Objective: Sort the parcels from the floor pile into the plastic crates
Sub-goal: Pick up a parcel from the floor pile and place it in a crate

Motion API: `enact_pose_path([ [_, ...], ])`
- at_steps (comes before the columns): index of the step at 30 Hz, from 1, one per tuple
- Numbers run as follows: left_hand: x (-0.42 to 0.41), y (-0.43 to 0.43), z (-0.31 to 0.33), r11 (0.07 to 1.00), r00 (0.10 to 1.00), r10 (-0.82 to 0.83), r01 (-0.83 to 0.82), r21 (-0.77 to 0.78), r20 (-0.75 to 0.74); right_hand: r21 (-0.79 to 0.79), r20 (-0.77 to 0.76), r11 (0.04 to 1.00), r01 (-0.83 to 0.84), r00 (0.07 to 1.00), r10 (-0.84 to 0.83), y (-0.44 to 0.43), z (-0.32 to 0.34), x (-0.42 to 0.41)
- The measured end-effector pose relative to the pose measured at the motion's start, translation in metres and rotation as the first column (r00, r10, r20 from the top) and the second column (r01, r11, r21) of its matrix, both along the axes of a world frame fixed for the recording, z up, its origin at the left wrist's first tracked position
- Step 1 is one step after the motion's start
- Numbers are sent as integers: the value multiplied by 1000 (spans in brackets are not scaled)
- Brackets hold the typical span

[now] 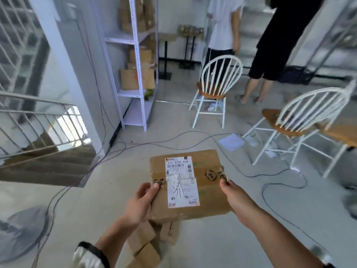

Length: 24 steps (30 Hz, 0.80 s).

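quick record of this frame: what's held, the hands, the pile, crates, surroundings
held: flat cardboard parcel, shipping label facing up
hands: left hand grips its left edge, right hand its right edge, thumbs on top
pile: more cardboard parcels on the floor below the held one
crates: none in view
surroundings: two white chairs, shelf rack with boxes, cables on the floor, two people standing at the back

Upper centre: white metal shelving unit [137, 60]. Centre and right: two white spindle-back chairs with brown wooden seats [211, 92] [284, 126]. Dark cables [173, 135] trail across the pale floor. Upper right: two standing people [222, 31] [278, 39]. Left: metal stair railing [38, 120].
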<state>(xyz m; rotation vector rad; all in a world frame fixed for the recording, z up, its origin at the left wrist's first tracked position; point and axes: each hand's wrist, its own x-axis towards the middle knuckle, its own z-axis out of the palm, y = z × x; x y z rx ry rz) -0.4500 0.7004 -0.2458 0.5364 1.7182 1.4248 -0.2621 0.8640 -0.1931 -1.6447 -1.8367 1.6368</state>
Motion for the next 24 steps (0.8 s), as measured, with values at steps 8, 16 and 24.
enact_pose_path([
  [8, 7, 5, 81, 970, 962, -243, 244, -3, -122, -45, -120, 935, 351, 928, -353, -70, 56, 52],
  [16, 47, 15, 128, 881, 821, -466, 464, -90, -330, -30, -223, 799, 601, 775, -591, -116, 86, 114],
  [24, 144, 10, 164, 744, 662, -637, 663, -87, -395, 21, -236, 638, 769, 624, -744, -175, 114, 214],
])
